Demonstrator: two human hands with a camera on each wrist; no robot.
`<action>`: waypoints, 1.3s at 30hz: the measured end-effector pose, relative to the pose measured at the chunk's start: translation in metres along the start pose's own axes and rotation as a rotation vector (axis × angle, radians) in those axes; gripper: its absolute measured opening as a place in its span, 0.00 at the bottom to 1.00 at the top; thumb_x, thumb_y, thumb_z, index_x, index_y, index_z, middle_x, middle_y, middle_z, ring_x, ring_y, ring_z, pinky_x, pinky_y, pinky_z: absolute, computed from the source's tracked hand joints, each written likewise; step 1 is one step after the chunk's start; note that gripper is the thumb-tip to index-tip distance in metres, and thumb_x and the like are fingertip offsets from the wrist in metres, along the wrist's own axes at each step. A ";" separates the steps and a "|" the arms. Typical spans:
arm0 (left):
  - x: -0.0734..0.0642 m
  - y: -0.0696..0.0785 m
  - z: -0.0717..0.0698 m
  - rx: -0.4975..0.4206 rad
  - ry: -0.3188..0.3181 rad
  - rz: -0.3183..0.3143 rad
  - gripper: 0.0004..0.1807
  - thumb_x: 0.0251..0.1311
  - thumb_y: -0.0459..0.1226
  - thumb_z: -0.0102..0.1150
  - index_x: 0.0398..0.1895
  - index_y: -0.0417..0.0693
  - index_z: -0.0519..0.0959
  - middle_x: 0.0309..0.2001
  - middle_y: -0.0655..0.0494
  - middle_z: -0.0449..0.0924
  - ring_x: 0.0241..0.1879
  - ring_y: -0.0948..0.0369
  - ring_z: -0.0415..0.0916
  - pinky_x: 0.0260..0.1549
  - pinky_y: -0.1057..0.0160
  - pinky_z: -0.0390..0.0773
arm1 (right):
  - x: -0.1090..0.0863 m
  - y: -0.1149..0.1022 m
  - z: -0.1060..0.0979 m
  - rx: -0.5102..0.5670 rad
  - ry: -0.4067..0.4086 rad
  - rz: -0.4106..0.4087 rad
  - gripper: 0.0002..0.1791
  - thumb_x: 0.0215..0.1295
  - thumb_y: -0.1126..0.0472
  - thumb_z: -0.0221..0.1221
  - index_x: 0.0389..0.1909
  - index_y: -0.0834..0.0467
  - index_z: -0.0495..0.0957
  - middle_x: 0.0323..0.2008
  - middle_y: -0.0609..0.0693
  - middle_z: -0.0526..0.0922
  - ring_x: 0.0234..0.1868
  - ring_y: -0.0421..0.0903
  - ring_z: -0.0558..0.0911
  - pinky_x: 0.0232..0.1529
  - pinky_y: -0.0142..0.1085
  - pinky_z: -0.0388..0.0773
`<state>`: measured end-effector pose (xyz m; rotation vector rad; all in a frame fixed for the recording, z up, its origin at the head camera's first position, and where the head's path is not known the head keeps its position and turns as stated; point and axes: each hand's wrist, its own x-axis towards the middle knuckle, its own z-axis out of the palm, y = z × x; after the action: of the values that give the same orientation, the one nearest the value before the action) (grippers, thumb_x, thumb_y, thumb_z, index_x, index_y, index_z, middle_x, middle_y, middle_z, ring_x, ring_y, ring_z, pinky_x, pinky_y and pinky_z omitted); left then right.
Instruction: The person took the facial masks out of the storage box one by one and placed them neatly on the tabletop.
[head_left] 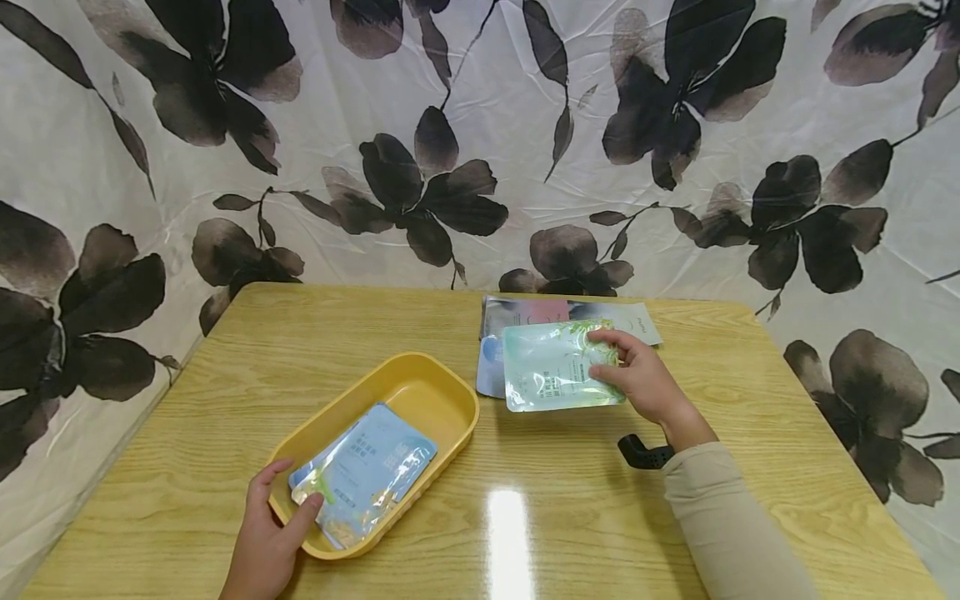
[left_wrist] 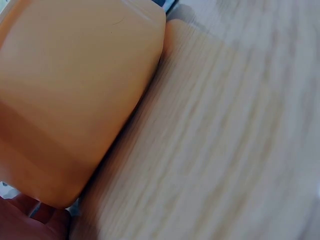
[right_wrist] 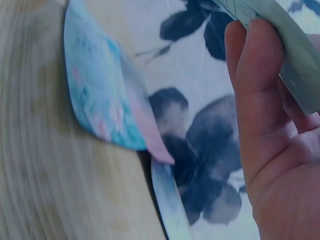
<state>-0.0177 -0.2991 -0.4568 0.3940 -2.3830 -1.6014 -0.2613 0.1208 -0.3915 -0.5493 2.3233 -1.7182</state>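
My right hand (head_left: 651, 387) pinches a pale green sheet-mask packet (head_left: 551, 371) by its right side, thumb in front. In the right wrist view the packet (right_wrist: 297, 60) sits between the thumb and the fingers. Behind it in the head view, partly covered, lie more packets: a grey-and-pink one (head_left: 525, 311) and a light blue one (head_left: 491, 371). My left hand (head_left: 264, 533) grips the near left end of a yellow plastic basin (head_left: 427, 387), thumb over the rim. Inside the basin lie blue packets (head_left: 378, 471), one overlapping another. The basin's outer wall (left_wrist: 75, 95) fills much of the left wrist view.
A black band (head_left: 643, 452) is around the right wrist, below a beige sleeve (head_left: 735, 525). The wood-grain table (head_left: 570, 517) ends at the back against a white curtain (head_left: 525, 225) with dark flowers. The packets lie close to that back edge.
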 end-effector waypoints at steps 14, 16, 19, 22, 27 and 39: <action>-0.001 0.001 -0.002 0.039 -0.002 -0.050 0.33 0.73 0.37 0.55 0.72 0.36 0.51 0.63 0.34 0.61 0.47 0.79 0.66 0.43 0.83 0.67 | -0.018 0.035 -0.041 0.005 0.077 0.070 0.30 0.70 0.69 0.60 0.69 0.71 0.62 0.76 0.64 0.50 0.75 0.58 0.50 0.49 0.21 0.68; -0.001 0.001 -0.003 0.052 -0.001 -0.053 0.33 0.74 0.38 0.55 0.72 0.36 0.51 0.63 0.33 0.60 0.47 0.80 0.64 0.42 0.84 0.65 | -0.021 0.041 -0.047 0.032 0.094 0.081 0.30 0.70 0.70 0.59 0.69 0.72 0.61 0.74 0.67 0.51 0.67 0.51 0.65 0.45 0.23 0.73; 0.000 0.001 -0.003 0.047 -0.010 -0.054 0.33 0.74 0.38 0.55 0.72 0.37 0.50 0.64 0.33 0.58 0.47 0.80 0.64 0.42 0.83 0.66 | -0.023 0.051 -0.056 0.060 0.121 0.096 0.29 0.71 0.71 0.57 0.68 0.74 0.59 0.74 0.69 0.48 0.45 0.38 0.75 0.36 0.25 0.76; 0.000 0.000 -0.004 0.027 -0.025 -0.058 0.33 0.75 0.38 0.54 0.72 0.37 0.49 0.63 0.34 0.58 0.46 0.78 0.66 0.40 0.81 0.69 | -0.024 0.057 -0.063 0.042 0.131 0.112 0.29 0.72 0.71 0.56 0.68 0.74 0.58 0.76 0.69 0.41 0.54 0.41 0.74 0.37 0.23 0.74; 0.001 0.000 -0.004 0.013 -0.038 -0.062 0.33 0.75 0.37 0.53 0.72 0.37 0.48 0.63 0.33 0.58 0.45 0.76 0.68 0.39 0.79 0.71 | -0.020 0.064 -0.069 0.012 0.138 0.154 0.30 0.71 0.71 0.57 0.70 0.73 0.58 0.74 0.69 0.49 0.68 0.57 0.63 0.42 0.23 0.75; 0.000 0.002 -0.003 0.079 -0.002 -0.101 0.34 0.73 0.40 0.56 0.73 0.38 0.51 0.66 0.33 0.58 0.48 0.81 0.61 0.43 0.85 0.62 | -0.005 0.078 -0.064 0.001 0.142 0.177 0.29 0.71 0.71 0.57 0.69 0.73 0.59 0.76 0.69 0.44 0.75 0.66 0.42 0.70 0.46 0.58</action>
<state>-0.0171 -0.3007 -0.4545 0.5366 -2.4696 -1.5529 -0.2947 0.1988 -0.4460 -0.2190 2.3838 -1.7259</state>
